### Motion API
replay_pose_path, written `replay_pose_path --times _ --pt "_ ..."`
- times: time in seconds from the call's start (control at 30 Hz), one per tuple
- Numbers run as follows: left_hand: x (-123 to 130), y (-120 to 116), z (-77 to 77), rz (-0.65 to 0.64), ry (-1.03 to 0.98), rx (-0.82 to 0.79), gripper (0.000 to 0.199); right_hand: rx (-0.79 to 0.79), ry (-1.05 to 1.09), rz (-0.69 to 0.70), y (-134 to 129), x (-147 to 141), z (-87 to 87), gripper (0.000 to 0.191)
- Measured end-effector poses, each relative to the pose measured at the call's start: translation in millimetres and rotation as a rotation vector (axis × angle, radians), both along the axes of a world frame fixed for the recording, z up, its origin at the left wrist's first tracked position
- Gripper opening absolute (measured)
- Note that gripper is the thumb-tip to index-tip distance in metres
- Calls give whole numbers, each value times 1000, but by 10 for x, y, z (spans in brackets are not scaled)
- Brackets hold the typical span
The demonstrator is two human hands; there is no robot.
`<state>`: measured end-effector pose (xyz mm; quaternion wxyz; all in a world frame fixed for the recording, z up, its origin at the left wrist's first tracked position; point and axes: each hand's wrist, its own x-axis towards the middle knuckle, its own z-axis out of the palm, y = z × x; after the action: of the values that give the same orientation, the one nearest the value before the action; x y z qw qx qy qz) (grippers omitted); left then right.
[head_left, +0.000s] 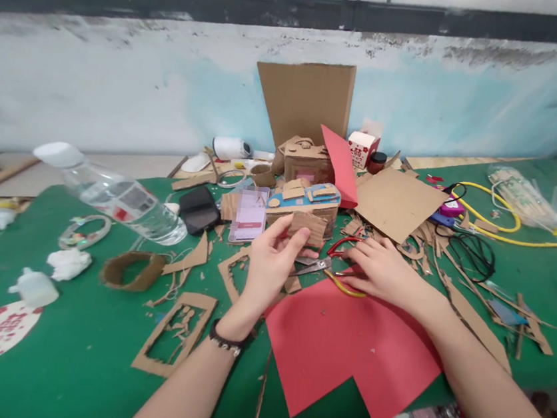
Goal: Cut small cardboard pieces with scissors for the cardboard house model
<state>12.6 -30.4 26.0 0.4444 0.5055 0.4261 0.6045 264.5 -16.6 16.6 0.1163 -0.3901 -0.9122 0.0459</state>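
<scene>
My left hand pinches a small piece of brown cardboard between thumb and fingers. Beside it, my right hand lies over the red and yellow handles of the scissors, whose blades point left toward my left hand. Whether its fingers grip the handles is hard to tell. Below both hands a red sheet is spread on the green table. Just behind the held piece stands a cardboard box with a blue top, with cardboard pieces on it. A phone lies to its left.
A water bottle leans at the left, near a black case and a cardboard ring. A cut-out cardboard frame lies at front left. Cardboard scraps and a yellow cable cover the right side. A cardboard panel stands against the wall.
</scene>
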Motion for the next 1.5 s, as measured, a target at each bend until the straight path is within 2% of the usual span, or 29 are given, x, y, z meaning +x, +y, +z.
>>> replay_pose_path --times 0.13,0.3,0.47,0.67,0.77,0.93,1.07,1.2,1.27,1.37,1.4,1.43,1.5 --pt "-65 18 41 47 -96 29 63 28 -104 -51 -28 21 -24 33" --pt "-102 54 63 73 -235 -53 56 22 -118 -18 33 77 -15 41" --pt "-137 84 93 163 -300 -81 54 36 -74 26 92 50 -100 47" --pt "-202 77 154 247 -281 30 52 126 -108 16 109 83 -108 40" --pt "-275 82 186 326 -264 138 48 92 -32 5 154 176 -57 31" --pt "-383 122 215 450 -252 239 44 -70 164 -26 214 315 30 22" --pt "-372 122 229 424 -252 205 43 -306 296 -100 222 368 58 25" --pt "-347 121 199 392 -247 176 43 -563 566 -132 212 334 63 30" --pt "-336 129 165 372 -251 161 46 -658 736 -120 187 266 51 40" --pt "-294 127 117 306 -225 115 50 -925 937 -18 109 106 2 79" --pt "-272 118 106 277 -205 96 50 -992 984 13 72 43 -18 86" --pt "-245 105 99 249 -185 80 51 -1027 1015 20 32 -21 -35 85" --pt "-187 71 96 201 -148 63 51 -1012 1035 -38 -56 -141 -58 65"
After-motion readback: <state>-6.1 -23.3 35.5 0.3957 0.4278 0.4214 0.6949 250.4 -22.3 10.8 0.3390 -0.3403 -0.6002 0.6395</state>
